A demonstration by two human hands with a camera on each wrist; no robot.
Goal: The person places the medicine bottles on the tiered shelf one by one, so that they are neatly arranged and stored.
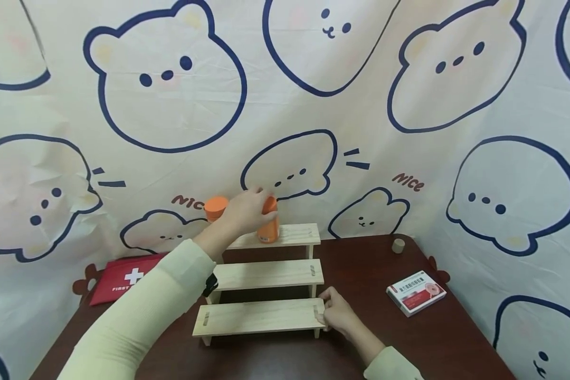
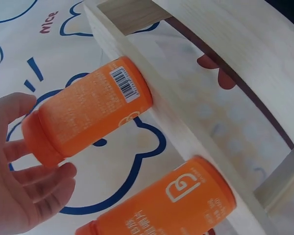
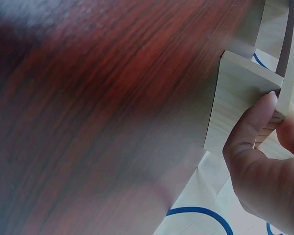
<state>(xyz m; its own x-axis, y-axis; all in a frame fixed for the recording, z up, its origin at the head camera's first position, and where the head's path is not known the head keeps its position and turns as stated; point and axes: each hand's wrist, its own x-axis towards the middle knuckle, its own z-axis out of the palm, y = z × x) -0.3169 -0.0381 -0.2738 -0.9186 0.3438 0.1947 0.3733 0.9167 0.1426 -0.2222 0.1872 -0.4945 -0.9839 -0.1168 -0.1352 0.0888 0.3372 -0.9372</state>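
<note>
In the head view my left hand [image 1: 250,209] reaches over the top step, its fingers around the cap end of an orange bottle [image 1: 268,232] that stands there. The left wrist view shows thumb and fingers on either side of the orange cap [image 2: 41,139], with a barcode lower on the bottle. A second orange bottle [image 2: 179,200] stands beside it, partly behind my arm in the head view. My right hand [image 1: 336,312] pinches the right end of the lowest step of a three-step wooden shelf [image 1: 261,318]; thumb and finger meet the board's corner in the right wrist view.
A red first aid pouch [image 1: 123,277] lies at the left of the dark brown table [image 1: 361,348]. To the right are a white and red medicine box [image 1: 416,293] and a small pale cylinder [image 1: 398,246]. A bear-print cloth [image 1: 294,116] hangs behind.
</note>
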